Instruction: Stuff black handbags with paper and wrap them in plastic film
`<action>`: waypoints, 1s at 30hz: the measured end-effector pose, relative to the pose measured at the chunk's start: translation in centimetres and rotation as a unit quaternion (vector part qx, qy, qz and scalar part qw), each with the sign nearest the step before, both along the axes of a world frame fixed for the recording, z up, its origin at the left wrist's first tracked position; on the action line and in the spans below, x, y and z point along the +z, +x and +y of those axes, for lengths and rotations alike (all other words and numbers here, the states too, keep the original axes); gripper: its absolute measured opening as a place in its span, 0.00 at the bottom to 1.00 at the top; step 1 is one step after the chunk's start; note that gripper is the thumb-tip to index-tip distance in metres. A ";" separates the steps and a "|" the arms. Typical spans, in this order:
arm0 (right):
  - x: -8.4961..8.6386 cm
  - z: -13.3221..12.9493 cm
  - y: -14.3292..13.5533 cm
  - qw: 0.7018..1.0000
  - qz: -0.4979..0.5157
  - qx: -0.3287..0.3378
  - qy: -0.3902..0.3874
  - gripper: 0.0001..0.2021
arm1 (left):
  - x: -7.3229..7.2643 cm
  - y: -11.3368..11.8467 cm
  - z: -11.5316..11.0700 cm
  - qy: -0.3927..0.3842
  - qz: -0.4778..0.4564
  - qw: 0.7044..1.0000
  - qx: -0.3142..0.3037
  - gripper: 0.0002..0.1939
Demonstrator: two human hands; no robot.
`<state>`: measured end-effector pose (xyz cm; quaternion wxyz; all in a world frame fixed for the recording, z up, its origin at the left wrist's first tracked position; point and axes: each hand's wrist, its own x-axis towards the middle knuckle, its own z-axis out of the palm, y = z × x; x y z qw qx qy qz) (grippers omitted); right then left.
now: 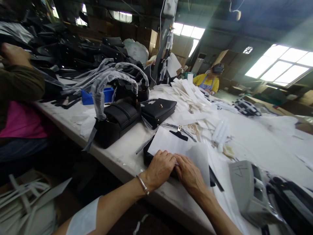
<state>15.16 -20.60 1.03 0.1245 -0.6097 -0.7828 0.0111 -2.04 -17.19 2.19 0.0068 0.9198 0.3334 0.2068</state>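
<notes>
A black handbag (147, 156) lies at the table's near edge with a white wrapping sheet (166, 138) spread over it. A dark flap tab with a metal clasp (179, 128) shows above the sheet. My left hand (161, 166) is closed at the sheet's near edge, fingers curled over it and the bag. Beside it, nearly touching, my right hand (187, 169) has its fingers bent onto the same edge. The fingertips of both hands are partly hidden. A loose, translucent part of the sheet stands up to the right of my right hand.
Finished black handbags (158, 111) and one with wrapped handles (119, 120) stand to the left. Behind them is a blue box (97, 95). White strips (190, 94) are heaped beyond. A grey tape dispenser (246, 189) sits right. A co-worker's sleeve (22, 81) is far left.
</notes>
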 end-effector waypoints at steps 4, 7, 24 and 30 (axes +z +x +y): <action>-0.2 -0.2 -0.1 1.000 0.018 -0.001 0.022 0.16 | -0.1 0.5 0.2 0.015 -0.009 1.000 -0.019 0.05; -0.3 -0.3 0.1 0.999 0.032 0.007 0.039 0.16 | 0.0 0.8 0.3 0.016 -0.024 0.999 -0.033 0.05; 0.6 -0.3 -0.7 0.999 0.039 -0.008 0.024 0.18 | -0.4 0.8 1.6 -0.128 -0.118 0.983 -0.052 0.09; 0.5 -0.4 -0.7 0.999 0.035 -0.004 0.026 0.20 | -1.1 1.4 1.0 -0.095 -0.081 0.992 0.012 0.08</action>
